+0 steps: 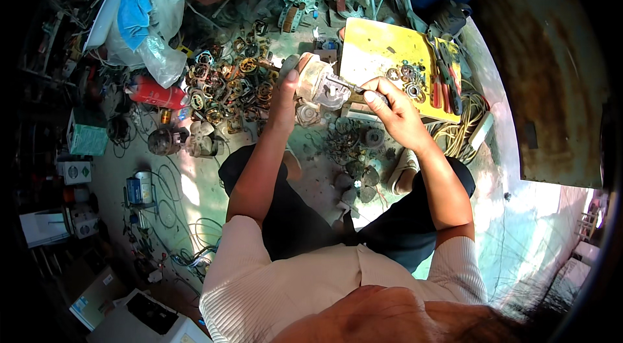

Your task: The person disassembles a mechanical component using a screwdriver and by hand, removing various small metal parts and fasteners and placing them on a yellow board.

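Person seated low over the floor, knees apart, both forearms raised in front of the chest.

Left hand (284, 98): fingers closed around a small, pale, grimy motor housing (317, 85), gripping it from its left side and holding it up above the floor, between the two hands. Thumb end shows at the top of the part.

Right hand (391, 111): fingers pinched shut on a thin screwdriver (348, 86); shaft runs leftward and its tip meets the right face of the motor housing.

Just behind the right hand, a yellow board (376, 51) lies flat, carrying a cluster of small rings and washers (405, 77) and red-handled tools (446, 86) along its right edge.

Left of the housing, a heap of rusty copper-wound coils (224, 83) covers the floor. Beyond it a red cylinder (154, 93) lies on its side. Below the hands, between the knees, dark fan blades and round parts (357, 174) are scattered. Yellowish cable (464, 125) is coiled right of the board.
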The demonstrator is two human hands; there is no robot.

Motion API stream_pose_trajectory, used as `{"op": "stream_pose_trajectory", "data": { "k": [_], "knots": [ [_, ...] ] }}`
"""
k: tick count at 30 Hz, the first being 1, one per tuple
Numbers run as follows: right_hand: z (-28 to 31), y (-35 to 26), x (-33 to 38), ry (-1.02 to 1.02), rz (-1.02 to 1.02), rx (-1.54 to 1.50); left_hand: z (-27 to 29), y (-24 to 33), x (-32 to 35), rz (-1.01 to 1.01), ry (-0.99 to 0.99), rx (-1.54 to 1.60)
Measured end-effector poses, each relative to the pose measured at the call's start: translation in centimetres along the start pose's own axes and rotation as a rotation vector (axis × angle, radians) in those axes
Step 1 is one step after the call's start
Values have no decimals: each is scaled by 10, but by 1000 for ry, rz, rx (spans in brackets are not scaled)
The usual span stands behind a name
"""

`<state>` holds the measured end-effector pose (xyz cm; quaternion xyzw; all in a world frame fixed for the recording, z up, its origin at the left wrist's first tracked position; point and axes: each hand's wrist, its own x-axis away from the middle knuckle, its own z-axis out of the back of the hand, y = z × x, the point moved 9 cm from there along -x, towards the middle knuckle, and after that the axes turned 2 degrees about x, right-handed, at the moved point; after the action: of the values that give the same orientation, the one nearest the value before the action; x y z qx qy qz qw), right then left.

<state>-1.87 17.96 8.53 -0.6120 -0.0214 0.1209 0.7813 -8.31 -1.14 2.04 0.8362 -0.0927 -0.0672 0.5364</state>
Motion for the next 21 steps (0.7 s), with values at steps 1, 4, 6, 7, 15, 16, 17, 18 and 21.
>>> {"op": "stream_pose_trajectory", "data": {
  "k": [1,4,6,7,15,16,17,18,21],
  "knots": [
    [0,1,0,0,-7,1,-1,-2,0,6,-13,10],
    [-1,5,0,-6,-30,-3,-4,-2,0,2,-32,1],
    [-2,7,0,-12,-51,-13,-3,-4,-1,8,-33,1],
    [-1,7,0,-1,-35,-5,-2,-8,-1,19,-32,10],
    [-4,18,1,-109,-180,-182,8,-9,-1,8,-33,-131],
    [-8,27,3,-161,-285,-347,9,-7,0,1,-28,-135],
    [-13,34,6,-213,-390,-513,10,-5,1,-7,-23,-139],
    [-17,39,11,-258,-495,-676,8,-3,2,-4,-24,-150],
    [-31,49,21,-340,-687,-1033,4,1,5,5,-26,-189]
  ]
}}
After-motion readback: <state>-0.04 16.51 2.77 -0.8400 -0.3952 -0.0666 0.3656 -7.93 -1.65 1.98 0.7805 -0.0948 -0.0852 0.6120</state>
